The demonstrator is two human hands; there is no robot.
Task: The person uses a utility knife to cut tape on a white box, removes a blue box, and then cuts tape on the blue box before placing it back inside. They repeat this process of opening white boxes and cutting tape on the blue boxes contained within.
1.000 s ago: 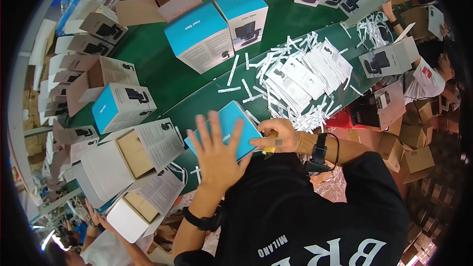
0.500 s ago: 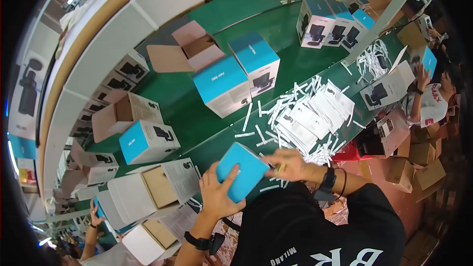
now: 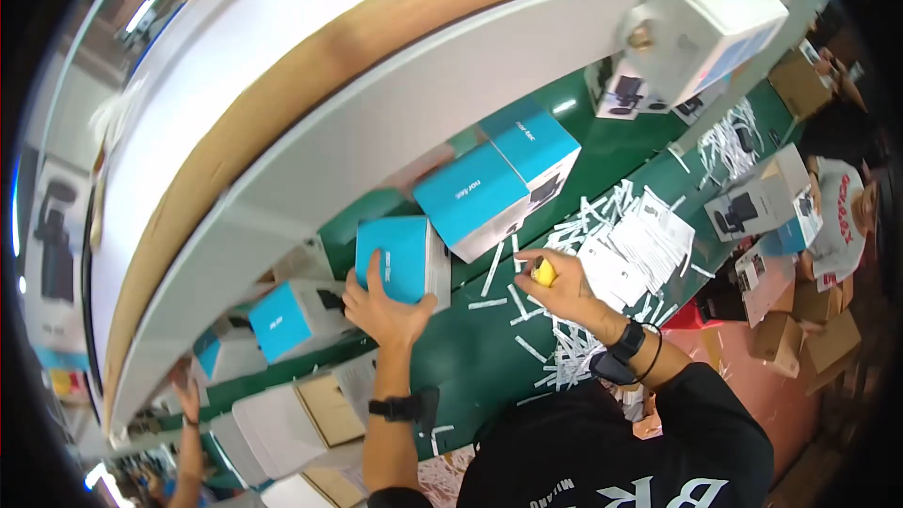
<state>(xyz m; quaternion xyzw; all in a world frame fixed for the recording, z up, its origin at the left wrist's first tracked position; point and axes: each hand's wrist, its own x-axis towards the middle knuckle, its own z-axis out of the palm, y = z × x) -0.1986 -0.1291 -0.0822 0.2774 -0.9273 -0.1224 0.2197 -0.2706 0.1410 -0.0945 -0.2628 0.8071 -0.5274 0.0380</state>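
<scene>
My left hand [image 3: 390,306] grips a blue-topped white carton [image 3: 400,249], its fingers spread over the top and its thumb along the near side. This carton stands on the green bench, next to two similar blue-and-white cartons [image 3: 470,193] farther back. In my right hand [image 3: 564,287], curled fingers hold a small yellow object [image 3: 543,271] whose kind I cannot make out. That hand is above loose white paper strips and near a pile of printed leaflets [image 3: 658,249].
A shelf with a wooden edge [image 3: 348,47] arches over the bench. More cartons [image 3: 282,320] line the left side, near another person's arm [image 3: 191,442]. Open cartons [image 3: 329,409] lie nearer. At right, another person [image 3: 837,216] is beside a carton [image 3: 752,202] and brown boxes [image 3: 781,334].
My left hand has moved the carton away from me, to beside the two others. My right hand has come away from it, still holding the yellow object. The view has shifted toward the shelf.
</scene>
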